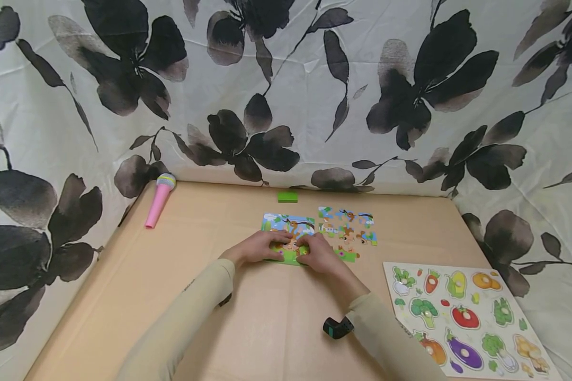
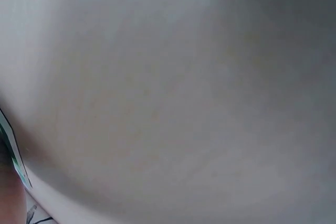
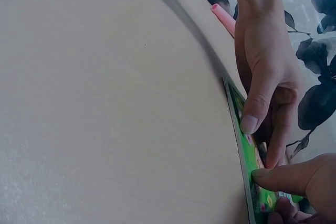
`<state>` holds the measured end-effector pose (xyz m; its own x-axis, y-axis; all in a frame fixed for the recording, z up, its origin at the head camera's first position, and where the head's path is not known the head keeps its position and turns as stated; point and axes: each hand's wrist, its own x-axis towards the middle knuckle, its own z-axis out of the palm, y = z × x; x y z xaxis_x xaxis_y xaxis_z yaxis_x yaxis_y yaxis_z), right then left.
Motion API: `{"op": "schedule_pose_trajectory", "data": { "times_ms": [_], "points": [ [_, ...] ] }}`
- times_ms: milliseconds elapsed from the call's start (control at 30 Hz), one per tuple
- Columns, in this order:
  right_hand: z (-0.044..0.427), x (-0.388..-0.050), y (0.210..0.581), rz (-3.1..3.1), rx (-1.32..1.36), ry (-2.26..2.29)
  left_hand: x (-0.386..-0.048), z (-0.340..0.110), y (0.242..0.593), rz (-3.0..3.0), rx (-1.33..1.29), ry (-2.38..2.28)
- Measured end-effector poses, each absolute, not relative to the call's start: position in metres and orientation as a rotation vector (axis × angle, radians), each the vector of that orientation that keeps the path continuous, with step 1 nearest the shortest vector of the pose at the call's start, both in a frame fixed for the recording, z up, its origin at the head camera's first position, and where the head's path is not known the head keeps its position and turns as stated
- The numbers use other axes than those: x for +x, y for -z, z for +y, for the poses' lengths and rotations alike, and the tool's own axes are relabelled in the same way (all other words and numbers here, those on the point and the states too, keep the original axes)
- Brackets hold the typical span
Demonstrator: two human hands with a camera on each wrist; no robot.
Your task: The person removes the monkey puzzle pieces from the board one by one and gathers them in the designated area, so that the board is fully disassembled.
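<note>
A jigsaw puzzle board [image 1: 286, 219], with a colourful animal picture and green lower edge, lies in the middle of the table. My left hand [image 1: 259, 247] rests on its left side; in the right wrist view that thumb and a forefinger press down on the picture. From the right, my right hand [image 1: 320, 254] touches the board, thumb stretched over the green strip and the other fingers bent. Whether a piece is under those fingers is hidden. Loose puzzle pieces [image 1: 347, 232] lie in a group just right of the board. The left wrist view shows mostly blurred tabletop.
A green block [image 1: 287, 197] sits behind the board. On the far left lies a pink toy microphone [image 1: 159, 200]. A white vegetable puzzle board [image 1: 440, 317] covers the table's right front. Floral cloth [image 1: 310, 79] hangs along the back and sides.
</note>
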<state>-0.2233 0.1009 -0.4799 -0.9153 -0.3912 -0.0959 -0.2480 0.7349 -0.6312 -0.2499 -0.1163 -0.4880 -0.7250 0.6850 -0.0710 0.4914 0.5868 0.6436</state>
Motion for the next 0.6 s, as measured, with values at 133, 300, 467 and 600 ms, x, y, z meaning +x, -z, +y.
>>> {"op": "schedule_pose_trajectory", "data": {
  "times_ms": [133,300,467,600],
  "points": [
    [0.1017,-0.2215,0.4807,2.744,-0.517,0.961,-0.2502,-0.1163,0.4888,2.504,0.964,-0.881],
    [0.1018,-0.2206,0.4831,2.789,-0.558,0.954,-0.2513,-0.1161,0.4888,2.507,0.978,-0.871],
    [0.1014,-0.2196,0.4853,2.840,-0.556,0.938,-0.2520,-0.1160,0.4888,2.501,0.971,-0.870],
    [0.1011,-0.2181,0.4869,2.862,-0.554,0.958,-0.2529,-0.1161,0.4894,2.498,0.961,-0.862]
  ]
}}
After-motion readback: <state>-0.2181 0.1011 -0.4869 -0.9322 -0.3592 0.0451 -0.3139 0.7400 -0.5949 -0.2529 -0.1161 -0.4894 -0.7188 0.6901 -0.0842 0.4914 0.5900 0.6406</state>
